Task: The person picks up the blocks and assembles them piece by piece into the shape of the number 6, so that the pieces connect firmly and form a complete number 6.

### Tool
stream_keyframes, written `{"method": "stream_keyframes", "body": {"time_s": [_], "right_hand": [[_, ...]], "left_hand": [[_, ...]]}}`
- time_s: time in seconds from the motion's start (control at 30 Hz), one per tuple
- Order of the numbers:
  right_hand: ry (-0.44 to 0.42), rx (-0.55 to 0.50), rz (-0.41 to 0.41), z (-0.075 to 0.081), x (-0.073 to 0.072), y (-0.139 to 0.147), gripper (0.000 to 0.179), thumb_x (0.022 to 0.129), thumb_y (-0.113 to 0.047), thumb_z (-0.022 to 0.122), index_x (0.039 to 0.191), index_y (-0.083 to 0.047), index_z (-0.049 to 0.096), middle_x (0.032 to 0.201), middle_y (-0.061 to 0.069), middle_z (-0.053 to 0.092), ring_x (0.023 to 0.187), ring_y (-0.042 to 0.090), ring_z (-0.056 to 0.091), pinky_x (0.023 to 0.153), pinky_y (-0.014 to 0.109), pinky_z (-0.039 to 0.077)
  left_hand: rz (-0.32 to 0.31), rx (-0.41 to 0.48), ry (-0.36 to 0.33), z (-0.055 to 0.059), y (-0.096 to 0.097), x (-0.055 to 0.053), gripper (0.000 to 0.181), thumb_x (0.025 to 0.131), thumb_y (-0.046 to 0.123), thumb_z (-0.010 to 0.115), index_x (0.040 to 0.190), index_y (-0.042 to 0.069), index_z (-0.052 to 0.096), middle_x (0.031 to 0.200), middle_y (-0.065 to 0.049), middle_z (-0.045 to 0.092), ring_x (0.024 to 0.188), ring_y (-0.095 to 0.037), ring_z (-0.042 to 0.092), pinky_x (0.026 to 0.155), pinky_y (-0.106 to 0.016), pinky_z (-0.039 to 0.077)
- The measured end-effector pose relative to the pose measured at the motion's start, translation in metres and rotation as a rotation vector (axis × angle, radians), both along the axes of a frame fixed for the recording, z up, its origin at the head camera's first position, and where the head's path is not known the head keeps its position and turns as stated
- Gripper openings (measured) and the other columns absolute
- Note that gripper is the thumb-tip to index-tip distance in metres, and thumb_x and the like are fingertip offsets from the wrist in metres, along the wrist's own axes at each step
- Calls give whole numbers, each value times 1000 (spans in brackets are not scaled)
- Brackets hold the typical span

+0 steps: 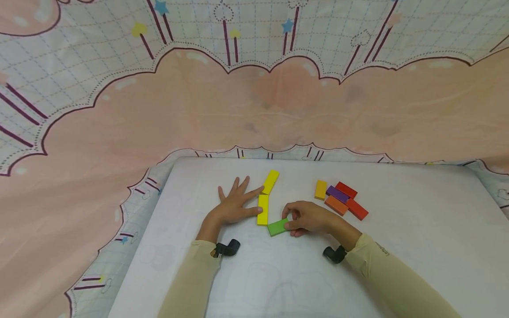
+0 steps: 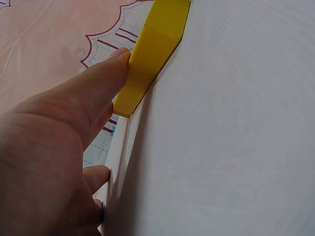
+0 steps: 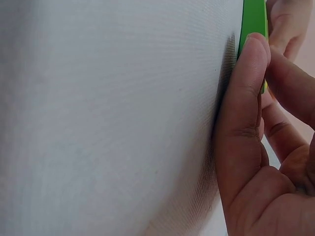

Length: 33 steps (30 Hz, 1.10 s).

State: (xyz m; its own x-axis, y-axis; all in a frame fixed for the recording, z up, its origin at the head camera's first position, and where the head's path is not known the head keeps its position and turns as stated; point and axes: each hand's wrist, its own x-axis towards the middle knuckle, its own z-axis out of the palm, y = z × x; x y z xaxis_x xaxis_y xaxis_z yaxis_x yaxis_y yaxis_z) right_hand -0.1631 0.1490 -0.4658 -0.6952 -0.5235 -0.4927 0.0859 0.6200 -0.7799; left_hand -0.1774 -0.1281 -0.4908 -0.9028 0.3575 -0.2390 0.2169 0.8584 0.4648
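Two yellow blocks lie end to end on the white table, the upper yellow block (image 1: 271,181) slanting off the lower yellow block (image 1: 263,217). With fingers spread, my left hand (image 1: 232,208) rests beside them, its thumb on the lower block and its index fingertip at the upper one. The left wrist view shows a thumb against a yellow block's side (image 2: 157,42). My right hand (image 1: 312,216) pinches the right end of a green block (image 1: 275,228) between thumb and fingers. That block's left corner meets the foot of the lower yellow block. In the right wrist view the thumb partly hides the green block (image 3: 253,22).
To the right, a cluster holds a purple block (image 1: 337,194), an orange block (image 1: 336,206) and two red blocks (image 1: 358,209). An amber block (image 1: 320,190) stands at its left. Patterned cloth (image 1: 254,106) hangs behind the white table (image 1: 421,238).
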Motion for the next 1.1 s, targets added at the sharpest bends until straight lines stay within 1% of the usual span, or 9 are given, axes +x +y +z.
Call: {"method": "stream_keyframes", "body": {"time_s": [0.37,0.67,0.83,0.97,1.1], "right_hand": [[7,10,-8,-2,-2,0,20,92,-22,77,109,-21,68,87,8,55,71,18,69,70,25,57],[11,8,12,-1,-3,1,19,92,-21,77,109,-20,69,85,8,56,71,18,69,69,26,58],[10,10,18,0,-4,1,19,92,-21,77,109,-21,69,85,8,57,71,18,69,70,26,58],[9,17,18,1,-4,1,18,92,-21,77,109,-21,70,85,8,57,71,18,69,69,25,57],[8,23,15,3,-4,1,18,92,-21,77,108,-21,70,85,7,57,70,18,69,69,25,56]], "left_hand": [[7,2,1,1,1,0,71,94,65,57,158,46,31,174,-4,-1,159,-36,-14,112,-77,-20],[7,3,5,-1,2,-1,71,94,65,56,158,46,31,174,-4,-1,159,-36,-13,112,-77,-20],[1,13,-4,0,1,-1,73,94,65,56,158,46,28,174,-4,-1,159,-36,-13,112,-77,-20],[-4,45,-28,4,-1,0,74,91,64,62,156,49,32,174,-2,0,159,-35,-14,111,-76,-22],[-21,76,-40,7,-3,1,72,86,60,71,151,49,44,174,-3,2,159,-36,-15,110,-76,-24]]}}
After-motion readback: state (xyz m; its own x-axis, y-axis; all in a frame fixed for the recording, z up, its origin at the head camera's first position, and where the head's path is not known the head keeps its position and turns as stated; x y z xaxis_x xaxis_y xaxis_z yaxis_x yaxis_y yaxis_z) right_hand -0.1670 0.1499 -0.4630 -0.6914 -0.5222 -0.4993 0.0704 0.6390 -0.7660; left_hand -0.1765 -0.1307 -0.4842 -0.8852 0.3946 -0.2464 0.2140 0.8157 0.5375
